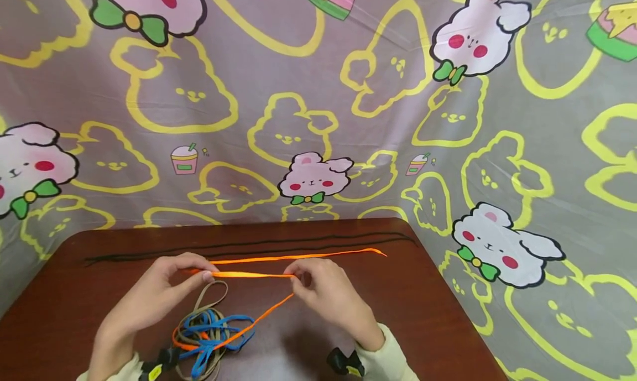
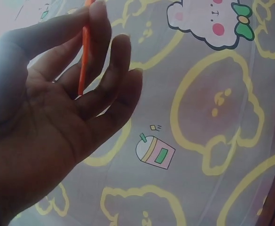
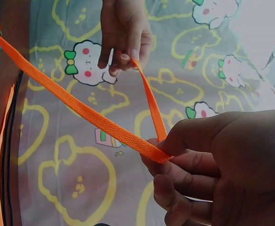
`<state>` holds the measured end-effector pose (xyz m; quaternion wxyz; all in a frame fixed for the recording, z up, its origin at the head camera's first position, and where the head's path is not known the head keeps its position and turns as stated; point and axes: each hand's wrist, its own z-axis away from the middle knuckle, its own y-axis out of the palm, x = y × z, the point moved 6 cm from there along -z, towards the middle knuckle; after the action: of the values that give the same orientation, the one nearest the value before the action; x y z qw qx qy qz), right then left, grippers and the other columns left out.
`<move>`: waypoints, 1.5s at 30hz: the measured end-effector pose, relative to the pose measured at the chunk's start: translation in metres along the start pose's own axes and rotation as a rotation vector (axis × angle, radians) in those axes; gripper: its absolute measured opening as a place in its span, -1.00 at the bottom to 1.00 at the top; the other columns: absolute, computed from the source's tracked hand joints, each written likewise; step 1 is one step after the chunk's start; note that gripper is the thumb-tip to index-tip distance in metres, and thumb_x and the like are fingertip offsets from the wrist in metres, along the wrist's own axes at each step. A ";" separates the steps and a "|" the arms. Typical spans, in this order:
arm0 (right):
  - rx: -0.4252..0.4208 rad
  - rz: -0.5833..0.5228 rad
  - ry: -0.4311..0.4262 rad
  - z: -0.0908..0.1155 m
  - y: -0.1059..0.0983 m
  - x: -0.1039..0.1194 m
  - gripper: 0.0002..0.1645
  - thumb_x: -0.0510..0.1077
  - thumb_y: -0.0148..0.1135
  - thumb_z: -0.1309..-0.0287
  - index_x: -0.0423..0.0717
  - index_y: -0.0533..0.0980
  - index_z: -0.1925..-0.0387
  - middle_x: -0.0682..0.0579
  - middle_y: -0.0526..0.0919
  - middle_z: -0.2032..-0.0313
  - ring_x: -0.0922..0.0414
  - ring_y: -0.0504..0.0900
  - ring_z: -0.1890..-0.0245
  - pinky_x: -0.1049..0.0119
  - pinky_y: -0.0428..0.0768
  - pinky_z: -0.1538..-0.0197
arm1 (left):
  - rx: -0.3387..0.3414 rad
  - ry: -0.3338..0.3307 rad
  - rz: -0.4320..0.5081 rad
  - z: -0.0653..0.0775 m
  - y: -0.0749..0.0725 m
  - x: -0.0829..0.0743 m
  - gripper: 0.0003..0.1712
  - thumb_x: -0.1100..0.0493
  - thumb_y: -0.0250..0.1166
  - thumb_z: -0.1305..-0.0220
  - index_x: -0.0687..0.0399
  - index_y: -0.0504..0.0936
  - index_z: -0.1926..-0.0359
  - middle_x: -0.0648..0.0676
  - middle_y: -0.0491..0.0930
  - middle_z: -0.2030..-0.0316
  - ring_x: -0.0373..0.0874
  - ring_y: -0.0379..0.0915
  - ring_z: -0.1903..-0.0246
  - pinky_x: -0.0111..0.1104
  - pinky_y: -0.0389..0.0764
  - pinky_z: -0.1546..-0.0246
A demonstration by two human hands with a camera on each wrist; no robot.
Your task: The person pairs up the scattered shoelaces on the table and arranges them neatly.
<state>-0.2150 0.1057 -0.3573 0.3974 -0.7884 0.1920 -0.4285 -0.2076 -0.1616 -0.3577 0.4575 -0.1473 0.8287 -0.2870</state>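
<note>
An orange flat shoelace point(image 1: 254, 275) is stretched between my two hands above the table. My left hand point(image 1: 154, 290) pinches it between thumb and forefinger, its short end crossing the palm in the left wrist view. With thumb and index finger, my right hand point(image 1: 328, 292) pinches the same lace point(image 3: 81, 101), which folds there and slants down to the pile. Below my hands lies a tangle of blue laces point(image 1: 201, 359) and beige laces point(image 1: 216, 299), with some orange among them.
Behind my hands, another orange lace point(image 1: 343, 253) lies stretched across the table point(image 1: 428, 325). Farther back are long black laces point(image 1: 298, 241), also laid out lengthwise. A patterned cloth point(image 1: 239, 149) with rabbit faces hangs at the table's back and right edges.
</note>
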 end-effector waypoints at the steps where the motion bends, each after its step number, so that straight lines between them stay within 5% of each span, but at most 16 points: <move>1: -0.002 -0.003 0.001 0.000 -0.001 -0.001 -0.86 -0.25 0.34 -0.22 0.04 0.69 0.23 0.33 0.54 0.55 0.42 0.43 0.55 0.47 0.42 0.46 | -0.006 -0.001 0.002 0.000 -0.001 -0.001 -0.77 0.26 0.36 -0.35 -0.26 0.73 0.18 -0.20 0.70 0.24 -0.36 0.55 0.14 -0.52 0.45 0.06; 18: -0.012 0.044 0.081 0.015 -0.019 -0.024 -0.83 -0.25 0.31 -0.21 0.08 0.69 0.23 0.36 0.53 0.54 0.39 0.42 0.56 0.44 0.40 0.49 | -0.047 -0.008 -0.048 0.009 -0.021 -0.007 -0.79 0.27 0.36 -0.35 -0.23 0.73 0.21 -0.18 0.71 0.25 -0.40 0.54 0.14 -0.65 0.37 0.05; 30: -0.039 0.108 0.149 0.028 -0.030 -0.044 -0.83 -0.24 0.33 -0.16 0.10 0.68 0.26 0.37 0.50 0.55 0.38 0.41 0.54 0.42 0.40 0.48 | -0.054 -0.064 -0.102 0.029 -0.030 0.012 -0.80 0.24 0.36 -0.36 -0.25 0.73 0.18 -0.21 0.71 0.25 -0.41 0.56 0.17 -0.63 0.39 0.13; 45: -0.063 0.122 0.205 0.040 -0.038 -0.070 -0.79 -0.28 0.32 -0.13 0.16 0.66 0.34 0.38 0.47 0.58 0.38 0.37 0.60 0.41 0.37 0.49 | -0.094 -0.039 -0.106 0.046 -0.040 0.026 -0.73 0.35 0.37 -0.30 -0.18 0.73 0.18 -0.23 0.71 0.33 -0.42 0.57 0.25 -0.68 0.37 0.16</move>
<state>-0.2221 0.1922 -0.3765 0.3759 -0.7396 0.2926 -0.4755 -0.1836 -0.2216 -0.3700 0.4504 -0.2178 0.8231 -0.2686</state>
